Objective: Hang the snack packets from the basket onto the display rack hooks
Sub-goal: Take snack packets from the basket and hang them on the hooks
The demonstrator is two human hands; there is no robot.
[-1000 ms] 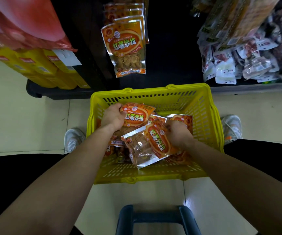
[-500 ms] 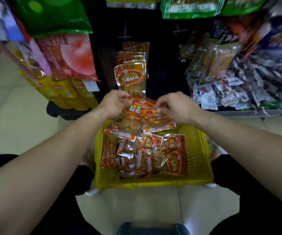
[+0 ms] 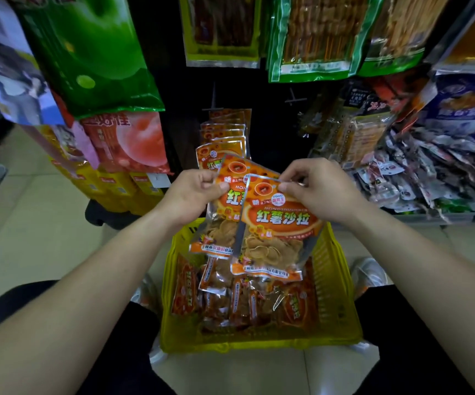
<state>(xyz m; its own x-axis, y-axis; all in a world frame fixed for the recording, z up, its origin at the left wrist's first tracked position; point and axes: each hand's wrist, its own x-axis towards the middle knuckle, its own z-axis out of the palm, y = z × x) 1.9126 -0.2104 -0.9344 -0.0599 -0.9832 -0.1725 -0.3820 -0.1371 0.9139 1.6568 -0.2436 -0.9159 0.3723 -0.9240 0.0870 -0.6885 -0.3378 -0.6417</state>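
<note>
Two hands are up, and each one holds one packet. The left hand (image 3: 193, 192) pinches the top left edge of the back packet (image 3: 219, 226) between thumb and curled fingers. The right hand (image 3: 319, 189) pinches the top right corner of the front packet (image 3: 277, 232) in the same way. So two orange snack packets are in the air. The front one covers the right part of the back one, and both hang upright.

Their lower edges are above the far part of the yellow basket (image 3: 342, 295), which stands on the floor between two shoes, one at the left (image 3: 145, 292) and one at the right (image 3: 370, 275). In the basket lie more packets (image 3: 230, 300) in a loose pile, at least six; they overlap and I cannot count exactly.

On the dark display rack (image 3: 270, 115) hangs a row of the same packets (image 3: 225, 138), at least five, one behind the other. The top edges of the held packets are just in front of this row. Two hook ends show on the rack: one (image 3: 213, 101) above the row, one (image 3: 295, 98) to the right of it.

Big green bags (image 3: 93, 52) stand close at the far left and mixed packets (image 3: 430, 172) at the right, so the way to the hooks is a narrow dark gap between them.
</note>
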